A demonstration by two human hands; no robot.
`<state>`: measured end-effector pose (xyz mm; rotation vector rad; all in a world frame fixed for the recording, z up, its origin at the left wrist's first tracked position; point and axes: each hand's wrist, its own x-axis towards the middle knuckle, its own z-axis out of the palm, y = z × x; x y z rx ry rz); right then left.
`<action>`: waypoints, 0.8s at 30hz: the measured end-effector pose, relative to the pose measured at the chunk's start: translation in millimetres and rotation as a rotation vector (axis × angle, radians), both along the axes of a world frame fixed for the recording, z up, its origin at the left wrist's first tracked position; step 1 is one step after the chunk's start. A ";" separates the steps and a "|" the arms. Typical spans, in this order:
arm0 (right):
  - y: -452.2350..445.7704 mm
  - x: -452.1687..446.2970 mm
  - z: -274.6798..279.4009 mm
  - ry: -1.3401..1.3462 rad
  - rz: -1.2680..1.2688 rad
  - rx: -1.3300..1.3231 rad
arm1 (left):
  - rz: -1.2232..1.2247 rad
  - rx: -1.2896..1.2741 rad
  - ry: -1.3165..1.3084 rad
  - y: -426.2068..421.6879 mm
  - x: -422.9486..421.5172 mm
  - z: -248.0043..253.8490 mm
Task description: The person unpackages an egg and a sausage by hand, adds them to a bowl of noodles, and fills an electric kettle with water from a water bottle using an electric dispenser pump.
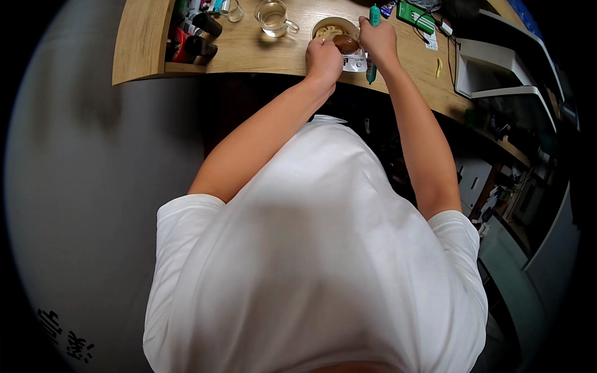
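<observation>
My left hand (pixel 324 61) is closed at the near left rim of a round bowl (pixel 315 26) with pale noodles (pixel 329 32) in it. Beside its fingers lies a brown egg (pixel 346 43), seemingly in a clear packet with a white printed lower part (pixel 354 62). The left fingers look pinched on this packet. To the right, my right hand (pixel 379 38) makes a fist. A slim teal stick with narrowed ends (pixel 371 71) shows above and below that fist and seems gripped in it. The fingers of both hands are partly hidden.
A glass mug (pixel 272 18) of clear liquid stands left of the bowl on the wooden desk (pixel 242 53). Bottles (pixel 202 46) crowd the left shelf. A green box (pixel 415 17), cables and a yellow strip (pixel 439 67) lie right, before a white-framed case (pixel 491 68).
</observation>
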<state>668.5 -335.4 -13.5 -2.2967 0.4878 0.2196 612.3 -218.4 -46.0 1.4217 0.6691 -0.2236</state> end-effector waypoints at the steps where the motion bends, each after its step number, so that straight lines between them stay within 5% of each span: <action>1: -0.9 2.2 -6.9 0.007 -0.068 0.064 | 0.017 -0.129 0.032 -0.3 -1.6 -3.2; 5: -5.8 7.4 -33.4 -0.125 -0.127 0.025 | 0.007 -0.217 0.054 -0.7 -4.4 -6.0; 7: -6.6 9.9 -30.3 -0.134 -0.102 0.009 | 0.147 -0.542 0.086 0.4 -8.0 24.0; 14: 5.4 4.3 -19.1 -0.230 0.068 -0.069 | 0.027 -0.451 0.104 2.1 -3.6 -5.4; 19: 11.0 3.9 -18.0 -0.162 0.082 -0.060 | 0.141 -0.140 0.132 -1.9 -2.2 -7.3; 24: 8.8 4.5 -24.5 -0.142 0.093 -0.083 | 0.180 -0.182 0.117 -1.5 -4.3 -4.2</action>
